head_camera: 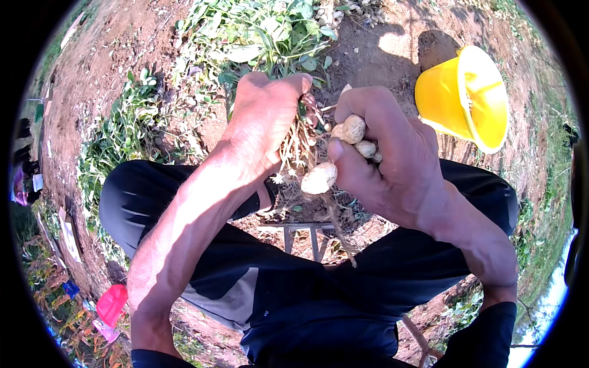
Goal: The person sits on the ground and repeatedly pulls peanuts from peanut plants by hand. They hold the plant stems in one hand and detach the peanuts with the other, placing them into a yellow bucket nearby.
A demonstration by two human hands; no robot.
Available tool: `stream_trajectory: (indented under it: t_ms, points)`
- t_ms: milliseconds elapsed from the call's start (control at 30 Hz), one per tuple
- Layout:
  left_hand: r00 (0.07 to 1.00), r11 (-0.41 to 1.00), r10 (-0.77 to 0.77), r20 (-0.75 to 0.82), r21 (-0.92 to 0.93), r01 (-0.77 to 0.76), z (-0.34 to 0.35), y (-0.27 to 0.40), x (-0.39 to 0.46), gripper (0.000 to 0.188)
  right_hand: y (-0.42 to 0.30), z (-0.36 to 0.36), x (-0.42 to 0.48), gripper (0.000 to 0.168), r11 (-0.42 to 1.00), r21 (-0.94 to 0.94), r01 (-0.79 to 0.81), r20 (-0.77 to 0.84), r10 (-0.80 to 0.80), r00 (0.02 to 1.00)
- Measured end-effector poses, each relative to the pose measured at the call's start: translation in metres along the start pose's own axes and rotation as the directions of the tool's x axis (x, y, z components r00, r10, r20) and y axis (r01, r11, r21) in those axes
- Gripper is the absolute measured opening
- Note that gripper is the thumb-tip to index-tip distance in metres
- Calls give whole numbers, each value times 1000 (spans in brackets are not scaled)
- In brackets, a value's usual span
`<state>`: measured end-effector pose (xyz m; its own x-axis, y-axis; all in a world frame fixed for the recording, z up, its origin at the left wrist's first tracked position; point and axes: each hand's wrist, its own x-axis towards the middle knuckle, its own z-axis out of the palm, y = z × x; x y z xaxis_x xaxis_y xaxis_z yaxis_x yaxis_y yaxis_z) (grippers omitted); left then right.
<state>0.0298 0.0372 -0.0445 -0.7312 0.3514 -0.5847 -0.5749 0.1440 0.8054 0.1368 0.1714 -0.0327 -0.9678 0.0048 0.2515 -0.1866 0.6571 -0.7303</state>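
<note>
Before me my left hand (264, 115) is closed round the stems of a peanut plant, whose leafy top (280, 41) lies beyond it on the soil. Roots (294, 145) hang from that fist towards my lap. Several peanut pods (352, 129) are in my right hand (391, 138), between its thumb and curled fingers. One larger pod (319, 178) hangs among the roots, just left of the right thumb. A long taproot (339, 227) trails down between my knees.
At the right a yellow bucket (437, 94) lies tilted on the soil. More pulled plants (119, 133) lie at the left, and loose pods (329, 16) at the top. A metal-framed stool (299, 226) shows between my legs. A red plastic item (112, 303) is at the lower left.
</note>
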Motion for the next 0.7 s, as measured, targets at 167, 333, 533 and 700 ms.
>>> stream_trajectory:
  t_ms: [167,333,533,700]
  points:
    - [997,997,-70,-37,-41,68,-13,-17,8,20,9,-38,27,18,885,439,-153,-280,297,913]
    - [993,995,-41,-108,-96,30,-30,0,20,20,-17,-21,20,13,702,607,-372,103,394,913]
    - [997,942,-30,72,-332,52,-24,1,23,14,5,-7,3,18,403,683,-610,390,505,770]
    - [977,914,-79,196,-377,150,-35,10,21,14,1,6,-4,22,712,573,-405,156,390,907]
